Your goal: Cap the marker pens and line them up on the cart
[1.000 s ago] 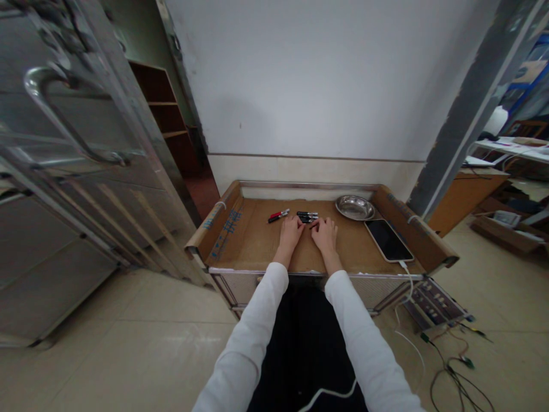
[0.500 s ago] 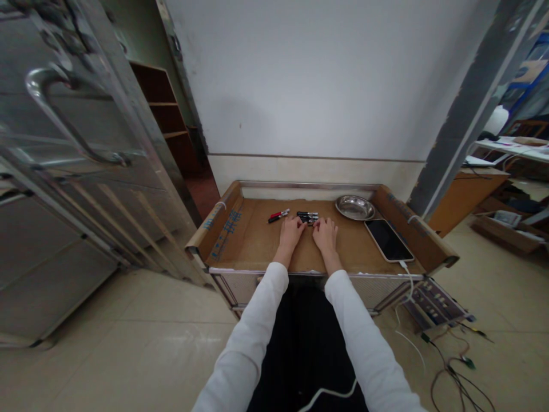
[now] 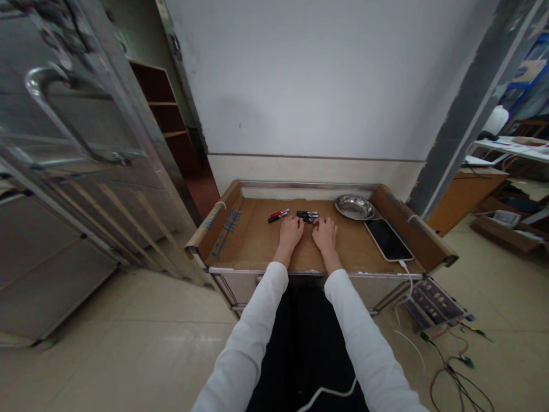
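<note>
Black pens point(image 3: 307, 214), grouped flat in a parallel row.
Slim, dark barrels with pale or silvery details; set crosswise, side by side, on the brown cardboard surface point(image 3: 253, 246), just beyond and between the fingertips of the left hand point(image 3: 291, 230) and right hand point(image 3: 325, 232). The nearest part of the row is partly hidden by the fingers; exact count and cap state not discernible.

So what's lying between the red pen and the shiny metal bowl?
In the head view, black pens lie between the red pen and the bowl.
</note>
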Demonstrator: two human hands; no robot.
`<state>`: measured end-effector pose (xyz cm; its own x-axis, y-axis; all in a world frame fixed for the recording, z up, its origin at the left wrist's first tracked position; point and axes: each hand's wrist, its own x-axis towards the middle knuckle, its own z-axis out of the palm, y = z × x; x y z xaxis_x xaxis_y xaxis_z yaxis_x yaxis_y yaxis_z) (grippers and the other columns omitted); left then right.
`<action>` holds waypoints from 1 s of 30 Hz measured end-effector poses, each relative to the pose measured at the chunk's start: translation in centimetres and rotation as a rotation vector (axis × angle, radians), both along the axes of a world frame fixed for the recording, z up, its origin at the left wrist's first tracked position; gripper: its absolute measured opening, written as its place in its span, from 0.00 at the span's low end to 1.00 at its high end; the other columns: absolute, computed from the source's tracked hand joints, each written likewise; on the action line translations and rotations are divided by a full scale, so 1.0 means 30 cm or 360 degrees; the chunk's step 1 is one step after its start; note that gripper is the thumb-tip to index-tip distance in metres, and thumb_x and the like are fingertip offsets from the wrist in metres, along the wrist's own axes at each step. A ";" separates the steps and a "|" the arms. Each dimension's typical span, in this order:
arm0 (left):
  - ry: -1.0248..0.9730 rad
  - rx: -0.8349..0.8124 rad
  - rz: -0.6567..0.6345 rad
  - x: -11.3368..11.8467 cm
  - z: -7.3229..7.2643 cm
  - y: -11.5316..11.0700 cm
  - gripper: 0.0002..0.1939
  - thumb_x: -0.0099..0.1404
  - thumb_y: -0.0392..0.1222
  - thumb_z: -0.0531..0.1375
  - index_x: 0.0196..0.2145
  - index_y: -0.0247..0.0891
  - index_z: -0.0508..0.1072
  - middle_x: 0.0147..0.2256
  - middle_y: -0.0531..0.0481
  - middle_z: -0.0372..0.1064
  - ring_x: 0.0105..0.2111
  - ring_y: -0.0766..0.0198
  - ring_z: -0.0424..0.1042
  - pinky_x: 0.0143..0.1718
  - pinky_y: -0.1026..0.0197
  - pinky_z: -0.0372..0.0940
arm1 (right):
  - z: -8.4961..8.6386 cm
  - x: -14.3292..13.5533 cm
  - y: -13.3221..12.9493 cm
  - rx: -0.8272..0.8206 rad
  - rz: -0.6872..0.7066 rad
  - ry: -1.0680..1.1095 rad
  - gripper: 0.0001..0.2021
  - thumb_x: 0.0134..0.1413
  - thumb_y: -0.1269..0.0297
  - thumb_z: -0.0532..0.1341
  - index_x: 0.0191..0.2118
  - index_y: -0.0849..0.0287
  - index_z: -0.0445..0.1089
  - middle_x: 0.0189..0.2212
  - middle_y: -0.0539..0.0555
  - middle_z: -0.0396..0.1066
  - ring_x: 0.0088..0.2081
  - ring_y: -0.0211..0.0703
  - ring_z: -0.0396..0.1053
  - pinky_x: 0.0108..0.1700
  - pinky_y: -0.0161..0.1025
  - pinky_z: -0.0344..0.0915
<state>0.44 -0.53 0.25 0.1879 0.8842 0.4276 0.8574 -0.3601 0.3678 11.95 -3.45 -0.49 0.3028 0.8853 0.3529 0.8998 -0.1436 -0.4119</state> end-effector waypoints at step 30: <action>-0.0144 0.0075 0.0705 -0.029 0.005 -0.013 0.12 0.65 0.32 0.49 0.43 0.34 0.68 0.44 0.40 0.67 0.48 0.54 0.65 0.49 0.53 0.58 | 0.009 0.004 -0.004 0.0077 0.0191 0.0122 0.14 0.56 0.73 0.50 0.33 0.56 0.72 0.41 0.57 0.66 0.46 0.47 0.60 0.48 0.43 0.51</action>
<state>-0.43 -0.91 0.40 -0.2437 0.8502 0.4666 0.8978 0.0158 0.4401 12.06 -3.58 -0.23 0.2235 0.8994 0.3757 0.8750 -0.0154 -0.4839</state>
